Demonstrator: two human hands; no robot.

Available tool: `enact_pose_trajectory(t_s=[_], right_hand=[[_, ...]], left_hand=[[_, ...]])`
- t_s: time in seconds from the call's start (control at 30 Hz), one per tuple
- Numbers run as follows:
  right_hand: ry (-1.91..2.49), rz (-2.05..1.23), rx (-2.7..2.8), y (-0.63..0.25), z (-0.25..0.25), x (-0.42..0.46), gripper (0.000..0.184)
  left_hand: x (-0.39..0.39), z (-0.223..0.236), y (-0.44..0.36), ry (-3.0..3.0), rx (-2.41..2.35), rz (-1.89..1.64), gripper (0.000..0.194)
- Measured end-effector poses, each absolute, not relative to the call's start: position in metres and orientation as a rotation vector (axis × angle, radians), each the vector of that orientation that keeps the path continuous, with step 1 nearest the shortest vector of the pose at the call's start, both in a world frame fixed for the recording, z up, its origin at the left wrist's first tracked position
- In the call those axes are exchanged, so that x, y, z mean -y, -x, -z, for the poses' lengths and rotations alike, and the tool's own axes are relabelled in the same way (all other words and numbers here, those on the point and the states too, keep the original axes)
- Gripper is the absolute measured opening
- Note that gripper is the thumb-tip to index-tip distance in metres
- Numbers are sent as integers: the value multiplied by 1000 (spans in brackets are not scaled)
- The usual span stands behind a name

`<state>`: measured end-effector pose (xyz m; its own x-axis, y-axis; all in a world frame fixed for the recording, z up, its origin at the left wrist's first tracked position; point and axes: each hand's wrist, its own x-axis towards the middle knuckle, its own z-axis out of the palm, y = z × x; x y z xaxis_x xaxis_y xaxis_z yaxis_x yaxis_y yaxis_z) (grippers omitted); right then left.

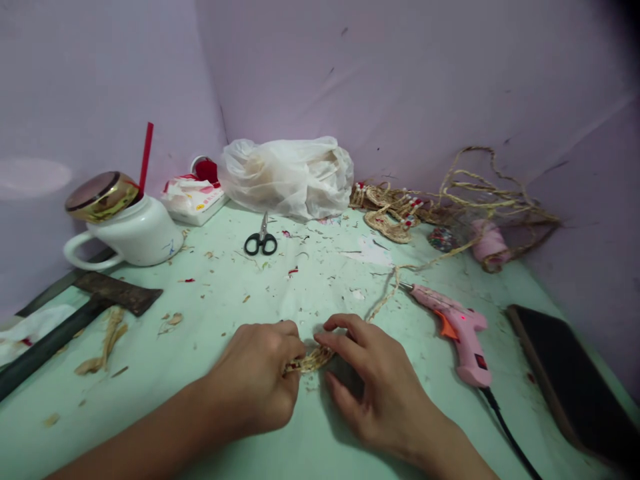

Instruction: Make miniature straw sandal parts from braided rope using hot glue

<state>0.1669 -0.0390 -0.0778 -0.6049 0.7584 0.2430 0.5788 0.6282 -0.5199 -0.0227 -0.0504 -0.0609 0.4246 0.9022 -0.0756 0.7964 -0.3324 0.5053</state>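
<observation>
My left hand [265,370] is closed around one end of a small woven piece of braided straw cord [315,361], with a bit of red showing beside its fingers. At the other end of the piece my right hand [373,380] rests with its fingers curved and apart, the fingertips at the cord's edge. Thumb and forefinger do not meet. From behind the right hand a loose length of the cord [383,301] runs up and away to the right. A pink glue gun [457,327] with an orange trigger lies to the right, its red light lit.
Small black-handled scissors [261,241] lie further back. At left are a hammer [113,293] and a white mug [143,233]. A plastic bag [290,177], finished straw pieces [387,223] and a pink spool [489,241] line the wall. A phone [565,373] lies right.
</observation>
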Motion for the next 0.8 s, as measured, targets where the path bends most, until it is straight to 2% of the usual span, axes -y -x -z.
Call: enact_pose_trajectory(t_s=[0.13, 0.5, 0.73, 0.8], right_hand=[[964, -504, 2466, -162, 77, 39, 21], [935, -759, 2328, -160, 82, 35, 18], [1003, -774, 2292, -159, 83, 37, 16], [1011, -757, 2304, -158, 82, 38, 16]], left_hand=[[52, 63, 22, -2235, -1440, -336, 12], [53, 59, 22, -2306, -1491, -260, 10], [61, 49, 15, -2275, -1521, -447, 20], [59, 45, 20, -2274, -1567, -663, 27]])
